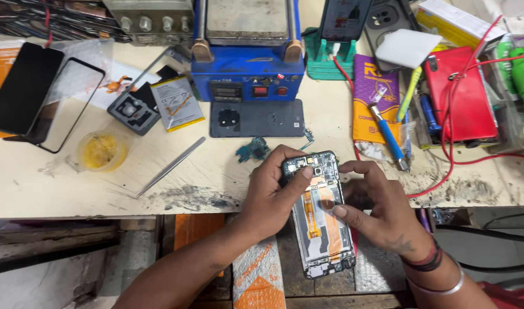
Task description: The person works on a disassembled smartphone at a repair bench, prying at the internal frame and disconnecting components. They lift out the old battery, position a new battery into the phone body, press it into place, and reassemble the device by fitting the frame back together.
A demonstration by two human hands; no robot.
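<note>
An opened phone body [322,229] with its back off shows orange flex cables and a dark upper section. My left hand [267,194] grips its upper left edge, thumb pressed on the top part. My right hand [382,212] holds the right side, index finger curled over the top and thumb resting on the orange flex near the middle. The phone hangs over the bench's front edge, tilted slightly left. A small circuit board [253,150] lies on the bench just above my left hand.
Metal tweezers [171,166], a yellow paste tub [101,150], a battery [177,103], a dark back cover [256,118] and a blue heating station [247,51] sit on the bench. Black screens [38,97] lie at left. Screwdriver [388,134], red case [465,94] and red wires crowd the right.
</note>
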